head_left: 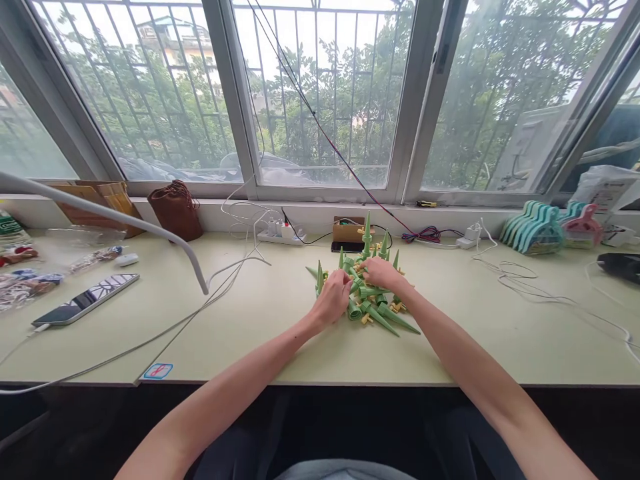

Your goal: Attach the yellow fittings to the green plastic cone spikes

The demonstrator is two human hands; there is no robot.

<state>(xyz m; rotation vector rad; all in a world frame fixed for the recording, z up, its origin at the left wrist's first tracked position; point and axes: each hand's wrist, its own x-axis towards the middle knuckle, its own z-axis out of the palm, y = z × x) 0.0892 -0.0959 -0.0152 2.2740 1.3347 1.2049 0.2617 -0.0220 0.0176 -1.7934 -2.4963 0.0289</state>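
A pile of green plastic watering spikes (380, 312) with small yellow valves (367, 319) lies on the table in front of me. Several spikes point upward at the back, such as the tall spike (367, 233); others lie flat, tips toward me. My left hand (334, 297) is at the pile's left side, its fingers curled closed in a pinch. What they hold is hidden. My right hand (384, 273) reaches over the pile from the right, fingertips pressed together among the green pieces. I cannot make out which piece, if any, is in them.
Behind the pile stand a small cardboard box (349, 231) and a power strip (281, 233). At left are a tablet-like device (87, 300), a grey lamp arm (150, 223) and loose white cables (207, 305). Teal hangers (534, 228) stand at back right. The table's front edge runs near me.
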